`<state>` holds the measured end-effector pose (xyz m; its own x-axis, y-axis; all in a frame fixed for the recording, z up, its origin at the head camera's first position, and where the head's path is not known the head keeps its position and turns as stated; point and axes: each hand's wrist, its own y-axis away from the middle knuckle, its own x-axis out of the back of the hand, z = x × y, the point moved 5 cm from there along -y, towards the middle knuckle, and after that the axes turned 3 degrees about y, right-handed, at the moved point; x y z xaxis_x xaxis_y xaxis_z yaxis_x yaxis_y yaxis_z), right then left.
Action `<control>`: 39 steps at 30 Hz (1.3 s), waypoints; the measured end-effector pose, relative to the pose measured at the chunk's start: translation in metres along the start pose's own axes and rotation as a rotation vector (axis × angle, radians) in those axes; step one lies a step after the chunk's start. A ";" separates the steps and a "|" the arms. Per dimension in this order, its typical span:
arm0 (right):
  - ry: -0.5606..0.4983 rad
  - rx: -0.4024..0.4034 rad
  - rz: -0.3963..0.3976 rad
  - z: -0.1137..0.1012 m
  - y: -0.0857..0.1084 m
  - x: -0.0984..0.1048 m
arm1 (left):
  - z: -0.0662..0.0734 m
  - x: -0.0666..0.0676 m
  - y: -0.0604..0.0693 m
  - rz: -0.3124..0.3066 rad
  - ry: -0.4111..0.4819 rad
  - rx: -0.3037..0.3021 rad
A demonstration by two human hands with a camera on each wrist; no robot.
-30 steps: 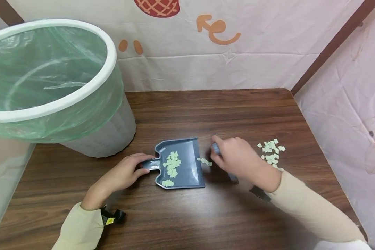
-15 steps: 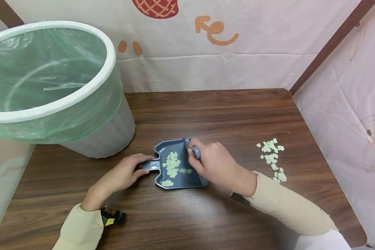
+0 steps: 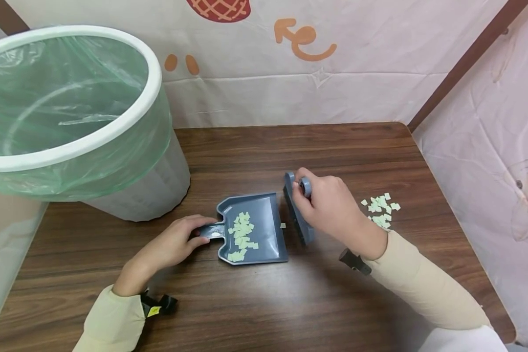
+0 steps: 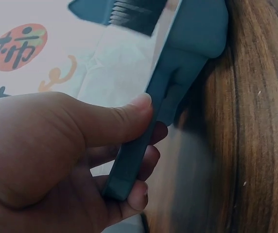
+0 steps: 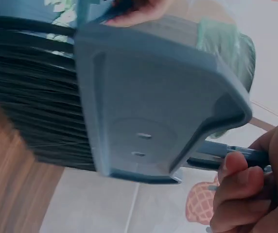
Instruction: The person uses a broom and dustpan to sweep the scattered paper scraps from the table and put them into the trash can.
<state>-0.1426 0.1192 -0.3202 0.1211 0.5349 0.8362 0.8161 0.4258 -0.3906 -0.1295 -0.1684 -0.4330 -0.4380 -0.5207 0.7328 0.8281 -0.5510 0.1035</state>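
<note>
A blue-grey dustpan (image 3: 266, 208) lies on the table, its mouth facing right, with light green paper scraps (image 3: 242, 230) inside. My left hand (image 3: 171, 247) pinches its short handle, thumb on one side and fingers on the other, as the left wrist view shows. In my right hand (image 3: 334, 208) I grip the handle of a small blue-grey brush (image 3: 302, 222), just right of the dustpan's mouth and apart from it. Dark bristles (image 5: 37, 97) show in the right wrist view. One lone scrap (image 3: 283, 225) lies between pan and brush.
A tall bin (image 3: 145, 176) with a white rim and green liner stands at the back left. More paper scraps (image 3: 382, 209) lie to the right, partly hidden by my right arm. A printed cloth (image 3: 246, 98) hangs behind the wooden table (image 3: 246, 308).
My right hand swept the brush left over the dustpan, then moved back right and away from me. Scraps from the pan's mouth are now inside it. My left hand stayed put.
</note>
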 end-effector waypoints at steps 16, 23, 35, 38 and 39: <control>-0.076 0.004 0.164 0.003 -0.015 -0.031 | -0.004 0.000 0.000 0.002 -0.002 0.006; -0.193 -0.030 0.245 0.008 -0.016 -0.013 | -0.002 0.001 0.000 0.015 -0.002 -0.006; -0.065 -0.280 0.102 0.056 0.016 0.033 | -0.004 -0.003 0.002 0.018 -0.001 0.019; -0.013 -0.298 0.059 0.064 0.032 0.037 | -0.005 -0.003 0.003 0.020 0.004 0.031; 0.001 -0.304 0.044 0.065 0.037 0.037 | -0.005 -0.004 0.003 0.020 0.005 0.037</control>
<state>-0.1451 0.2022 -0.3286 0.1605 0.5475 0.8213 0.9418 0.1641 -0.2935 -0.1269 -0.1715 -0.4389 -0.4230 -0.5350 0.7313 0.8490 -0.5161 0.1135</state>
